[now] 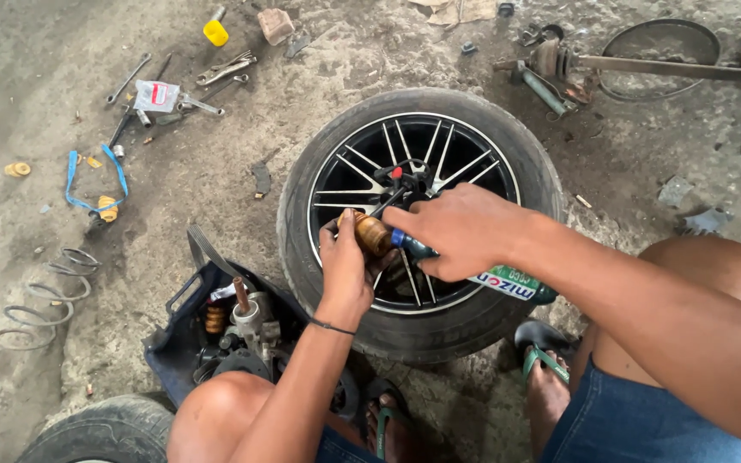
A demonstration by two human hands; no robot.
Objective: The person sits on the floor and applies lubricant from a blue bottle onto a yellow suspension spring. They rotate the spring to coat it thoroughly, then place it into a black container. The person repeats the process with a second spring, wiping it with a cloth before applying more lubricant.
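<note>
Head view, looking down past the person's knees to a dirt workshop floor. The left hand is closed, fingers wrapped round a small brown cylindrical part, which it holds above the car wheel lying flat on the ground, over the black multi-spoke rim. The right hand is closed round a green spray can, whose body runs back under the wrist and whose nozzle end meets the brown part; a thin black straw with a red tip slants away above the two hands. Whether the straw is joined to the can cannot be told. Just beside the wheel, near the left knee, stands a dark blue plastic container holding metal parts, among them a rusty stem. Wrenches and a yellow cap lie well apart at the top left, a blue strap and coil springs at the left, and an axle assembly at the top right.

Hazards, as a judgement: fluid on the part could make it slippery, so that it drops from the left hand onto the rim or into the dirt; a badly aimed nozzle would wet the fingers rather than the part; loose parts near the sandalled feet could be kicked.
</note>
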